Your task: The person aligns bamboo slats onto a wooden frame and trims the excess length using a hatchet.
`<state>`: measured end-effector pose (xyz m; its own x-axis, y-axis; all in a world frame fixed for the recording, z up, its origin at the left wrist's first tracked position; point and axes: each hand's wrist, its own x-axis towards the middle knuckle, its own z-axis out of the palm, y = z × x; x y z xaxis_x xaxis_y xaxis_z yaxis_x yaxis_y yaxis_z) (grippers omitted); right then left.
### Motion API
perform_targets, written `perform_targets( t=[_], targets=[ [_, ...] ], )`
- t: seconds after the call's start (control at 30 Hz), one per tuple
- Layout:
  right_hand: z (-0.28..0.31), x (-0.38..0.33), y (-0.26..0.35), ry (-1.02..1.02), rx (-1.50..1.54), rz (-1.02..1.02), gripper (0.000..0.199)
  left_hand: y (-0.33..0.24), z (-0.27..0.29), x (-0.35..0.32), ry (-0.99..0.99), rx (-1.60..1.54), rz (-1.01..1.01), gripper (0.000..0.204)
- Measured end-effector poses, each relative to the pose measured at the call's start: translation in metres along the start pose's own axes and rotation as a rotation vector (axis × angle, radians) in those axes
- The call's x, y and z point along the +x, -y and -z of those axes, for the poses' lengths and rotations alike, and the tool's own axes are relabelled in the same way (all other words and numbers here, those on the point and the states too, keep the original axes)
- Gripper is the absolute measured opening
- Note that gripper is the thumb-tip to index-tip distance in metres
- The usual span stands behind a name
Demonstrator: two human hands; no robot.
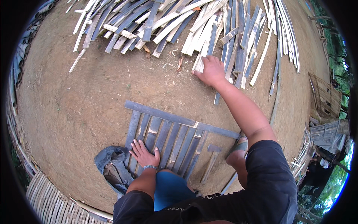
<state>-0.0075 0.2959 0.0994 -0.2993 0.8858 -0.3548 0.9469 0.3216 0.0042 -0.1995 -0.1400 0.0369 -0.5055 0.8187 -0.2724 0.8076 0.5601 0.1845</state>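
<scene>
- The right hand point(212, 71) lies flat, fingers spread, on a pale slat point(199, 61) at the near edge of the slat pile point(186, 22), at 12 o'clock.
- The left hand point(143, 154) presses open and flat on the slat panel point(167, 138), at 6 o'clock, gripping nothing.
- A hammer point(211, 158) lies just right of the panel, at 5 o'clock.
- A dark bag point(112, 164) sits at 7 o'clock.
- I think it is best to slide one slat out slowly and keep the panel pinned.
</scene>
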Motion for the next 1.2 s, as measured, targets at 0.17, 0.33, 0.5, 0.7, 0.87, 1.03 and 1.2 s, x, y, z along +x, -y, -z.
perform_targets(
  t=[0.17,0.33,0.5,0.7,0.87,1.03,1.2],
  targets=[
    [0.008,0.015,0.025,-0.119,0.071,0.035,0.074,0.001,0.002,-0.001,0.020,0.005,0.016,0.092],
    [0.019,0.049,0.043,-0.032,-0.020,0.018,0.065,-0.001,0.005,0.000,0.034,-0.004,0.016,0.093],
    [0.014,0.065,0.037,0.035,0.004,0.035,0.058,-0.003,0.006,0.000,0.049,-0.010,0.014,0.093],
    [0.012,0.042,0.026,-0.165,0.211,-0.031,0.055,0.004,-0.001,-0.002,0.008,-0.005,0.015,0.094],
    [-0.005,0.030,0.004,-0.250,0.189,-0.051,0.054,0.003,-0.002,-0.002,0.014,-0.009,0.010,0.094],
    [0.002,0.041,0.041,-0.329,0.449,0.055,0.053,0.002,0.000,-0.001,0.027,-0.005,0.020,0.094],
    [-0.016,0.106,0.087,0.003,0.839,-0.099,0.064,0.001,0.001,-0.001,0.023,-0.007,0.016,0.093]
  ],
)
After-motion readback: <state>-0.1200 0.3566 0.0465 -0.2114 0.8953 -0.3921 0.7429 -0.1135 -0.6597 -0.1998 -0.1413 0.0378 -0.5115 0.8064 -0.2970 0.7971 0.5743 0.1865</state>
